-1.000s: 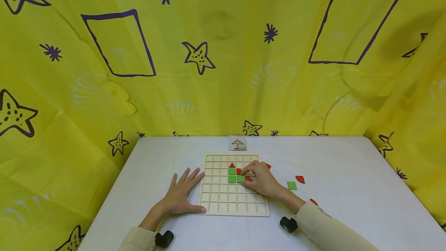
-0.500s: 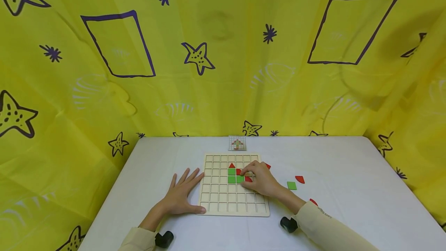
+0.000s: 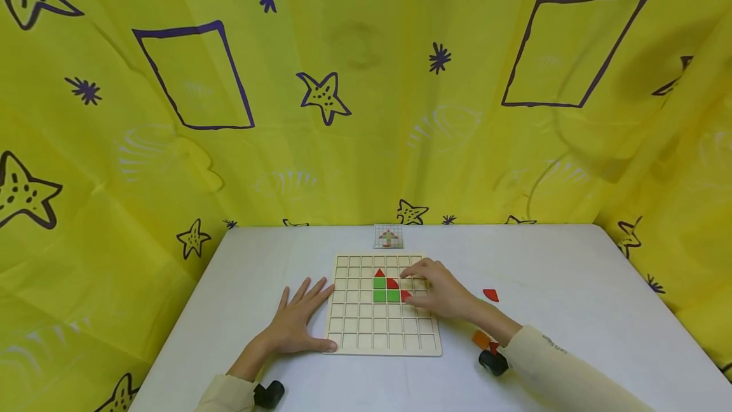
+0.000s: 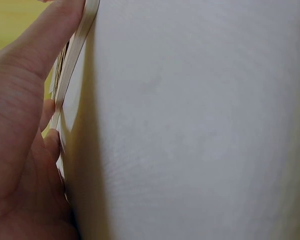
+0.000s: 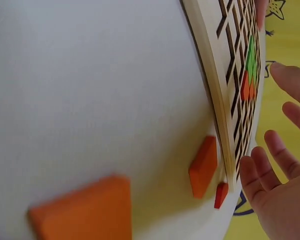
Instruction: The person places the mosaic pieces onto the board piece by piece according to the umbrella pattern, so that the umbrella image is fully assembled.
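A pale wooden grid board (image 3: 343, 323) lies on the white table. My left hand (image 3: 297, 323) is spread at its left side, with the thumb on the near left corner and fingertips at the edge. In the grid sit a red triangle (image 3: 380, 273), several green squares (image 3: 380, 283) and two red rounded pieces, an upper one (image 3: 392, 284) and a lower one (image 3: 405, 295). Over the board's right part is my right hand (image 3: 440, 289), thumb and fingers apart, holding nothing. Its thumb is close to the lower red piece; contact is unclear. The right wrist view also shows the fingers (image 5: 277, 150) separated.
A small pattern card (image 3: 388, 236) lies behind the board. To the right are a loose red rounded piece (image 3: 490, 295), an orange piece (image 3: 481, 339) and a red piece (image 3: 494, 347) by the wrist camera (image 3: 493, 362). A yellow patterned curtain (image 3: 366, 145) hangs behind the table.
My right hand has let go of the pieces in the grid and shifted a little to the right, its fingers parting. The orange piece has come into view. My left hand stays put.
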`<state>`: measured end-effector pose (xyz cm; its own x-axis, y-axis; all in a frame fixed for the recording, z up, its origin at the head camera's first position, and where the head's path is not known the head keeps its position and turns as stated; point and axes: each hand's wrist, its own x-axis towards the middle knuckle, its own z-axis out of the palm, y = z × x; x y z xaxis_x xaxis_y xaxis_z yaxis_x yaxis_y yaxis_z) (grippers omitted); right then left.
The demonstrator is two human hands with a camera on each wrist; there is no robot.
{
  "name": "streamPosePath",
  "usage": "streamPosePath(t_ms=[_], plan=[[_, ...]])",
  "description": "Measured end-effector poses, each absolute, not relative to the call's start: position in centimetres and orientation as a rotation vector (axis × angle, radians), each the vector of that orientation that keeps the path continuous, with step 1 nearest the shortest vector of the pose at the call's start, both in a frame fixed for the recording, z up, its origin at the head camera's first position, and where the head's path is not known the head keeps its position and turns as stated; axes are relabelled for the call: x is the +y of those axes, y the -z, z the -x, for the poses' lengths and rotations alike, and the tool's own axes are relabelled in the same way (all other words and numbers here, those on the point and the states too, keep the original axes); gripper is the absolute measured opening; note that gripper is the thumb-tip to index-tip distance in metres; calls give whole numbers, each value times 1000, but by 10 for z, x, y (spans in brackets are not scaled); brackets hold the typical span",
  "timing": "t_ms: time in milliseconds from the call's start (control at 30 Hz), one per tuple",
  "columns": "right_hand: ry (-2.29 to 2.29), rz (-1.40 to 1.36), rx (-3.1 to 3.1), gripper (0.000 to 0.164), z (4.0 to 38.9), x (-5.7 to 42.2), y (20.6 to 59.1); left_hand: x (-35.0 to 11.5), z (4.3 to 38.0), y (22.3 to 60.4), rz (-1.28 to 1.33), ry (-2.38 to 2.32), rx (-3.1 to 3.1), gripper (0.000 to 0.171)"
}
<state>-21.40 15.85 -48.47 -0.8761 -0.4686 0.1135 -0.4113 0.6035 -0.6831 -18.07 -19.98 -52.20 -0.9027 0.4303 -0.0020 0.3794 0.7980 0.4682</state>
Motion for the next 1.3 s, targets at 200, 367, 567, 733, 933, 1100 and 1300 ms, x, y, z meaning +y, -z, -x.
streamPosePath(t_ms=[200,367,567,733,933,1100,1300], plan=[[1118,749,2750,45,214,179,478,-201,179,521,-667,-712,2871,117],[1091,759,2806,47,210,198,473,-202,179,524,-679,-715,2889,117],[1103,759,2845,49,204,225,469,-200,178,521,-687,-704,2889,115],[1111,748,2887,52,196,247,465,-200,179,519,-658,-686,2873,116],[1090,748,2963,54,190,270,465,-202,183,526,-665,-676,2883,118],[1094,748,2988,52,188,281,467,-203,183,526,-683,-702,2883,118],[1076,681,2968,53,186,286,473,-203,181,523,-758,-758,2883,115]])
